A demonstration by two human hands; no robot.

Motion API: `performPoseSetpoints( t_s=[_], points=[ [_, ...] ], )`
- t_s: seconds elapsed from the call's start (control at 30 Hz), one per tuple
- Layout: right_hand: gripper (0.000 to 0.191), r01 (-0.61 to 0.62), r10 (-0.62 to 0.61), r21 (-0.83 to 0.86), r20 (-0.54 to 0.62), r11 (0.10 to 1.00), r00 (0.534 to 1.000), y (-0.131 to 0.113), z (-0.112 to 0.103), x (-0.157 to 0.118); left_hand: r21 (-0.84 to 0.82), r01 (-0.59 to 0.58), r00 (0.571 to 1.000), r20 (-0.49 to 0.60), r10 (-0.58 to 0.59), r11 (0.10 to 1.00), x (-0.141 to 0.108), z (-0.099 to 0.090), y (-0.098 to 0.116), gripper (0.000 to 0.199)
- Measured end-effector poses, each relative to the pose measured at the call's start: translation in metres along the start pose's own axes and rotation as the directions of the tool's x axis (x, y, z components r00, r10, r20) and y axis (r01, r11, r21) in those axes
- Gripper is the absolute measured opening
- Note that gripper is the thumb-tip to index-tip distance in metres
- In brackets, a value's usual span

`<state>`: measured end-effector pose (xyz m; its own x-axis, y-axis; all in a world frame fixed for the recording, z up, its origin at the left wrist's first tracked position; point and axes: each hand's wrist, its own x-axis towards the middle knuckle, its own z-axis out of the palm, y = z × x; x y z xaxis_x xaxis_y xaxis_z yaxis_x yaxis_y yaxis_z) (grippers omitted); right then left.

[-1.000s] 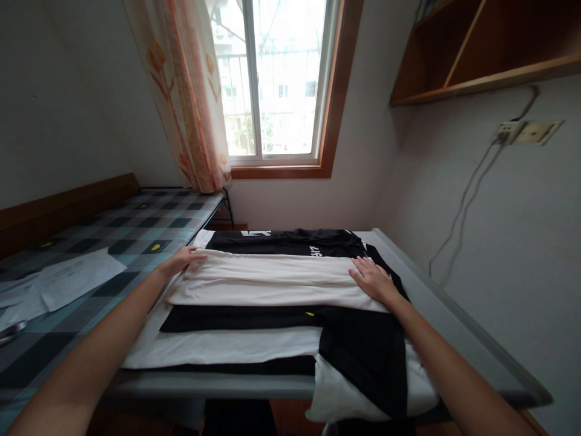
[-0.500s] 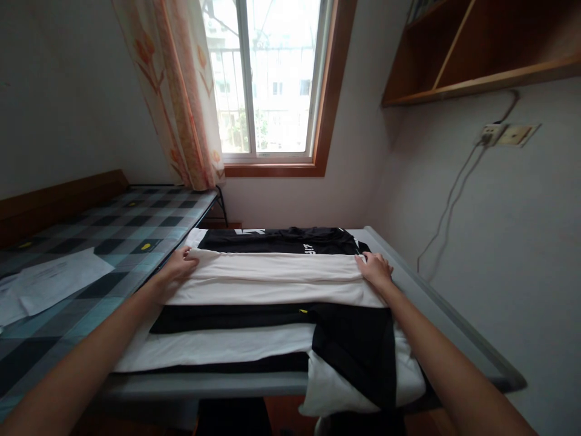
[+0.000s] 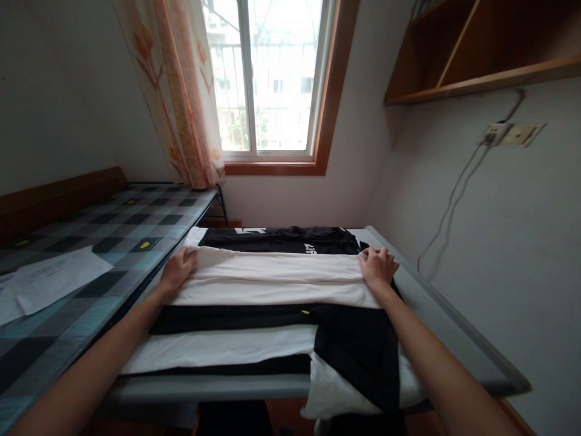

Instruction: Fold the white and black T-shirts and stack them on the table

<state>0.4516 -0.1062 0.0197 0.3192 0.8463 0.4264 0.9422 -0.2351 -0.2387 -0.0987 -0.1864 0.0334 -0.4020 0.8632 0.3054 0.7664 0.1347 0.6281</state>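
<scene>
A long white garment [image 3: 272,266] lies flat across the table, folded in a wide band. My left hand [image 3: 178,271] has its fingers closed on the band's far left corner. At the far right corner, my right hand [image 3: 379,266] pinches the same edge. Beyond the band, black cloth [image 3: 267,243] with white lettering shows. Closer to me are a black strip with a small yellow tag, a white strip, and a black sleeve-like piece [image 3: 358,345]. White cloth [image 3: 333,390] hangs over the table's front edge. I cannot tell whether these layers belong to one garment.
The grey table [image 3: 454,339] has a raised rim along its right side. To the left is a bed with a checked mattress [image 3: 113,230] and white papers [image 3: 54,281]. A window, a curtain [image 3: 181,109], a wall shelf [image 3: 454,60] and a socket with cables [image 3: 497,133] surround it.
My right hand has shifted slightly right and up along the far edge, its fingers more bunched. My left hand has moved slightly left. The garment lies nearly the same.
</scene>
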Motion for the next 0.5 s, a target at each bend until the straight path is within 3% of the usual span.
performPoseSetpoints(
  t_s=[0.07, 0.13, 0.27, 0.5],
  points=[
    [0.026, 0.059, -0.059, 0.014, -0.027, 0.998, 0.998, 0.0, -0.001, -0.003, 0.242, -0.061, 0.996, -0.048, 0.075, 0.968, -0.007, 0.001, 0.002, 0.039],
    [0.029, 0.078, -0.077, 0.059, -0.014, 0.995, 0.997, 0.002, 0.0, -0.004, 0.371, -0.039, 0.995, -0.068, 0.069, 0.928, -0.013, 0.002, 0.004, 0.042],
    [0.04, -0.031, 0.022, 0.14, 0.061, 0.99, 0.998, 0.002, 0.002, -0.005, 0.455, 0.019, 0.995, -0.094, 0.027, 0.89, -0.018, 0.002, 0.01, 0.045],
    [0.051, -0.09, 0.088, 0.129, 0.024, 0.988, 0.996, -0.005, -0.001, -0.014, 0.518, 0.032, 0.992, -0.122, 0.036, 0.855, -0.019, 0.002, 0.01, 0.053]
  ],
)
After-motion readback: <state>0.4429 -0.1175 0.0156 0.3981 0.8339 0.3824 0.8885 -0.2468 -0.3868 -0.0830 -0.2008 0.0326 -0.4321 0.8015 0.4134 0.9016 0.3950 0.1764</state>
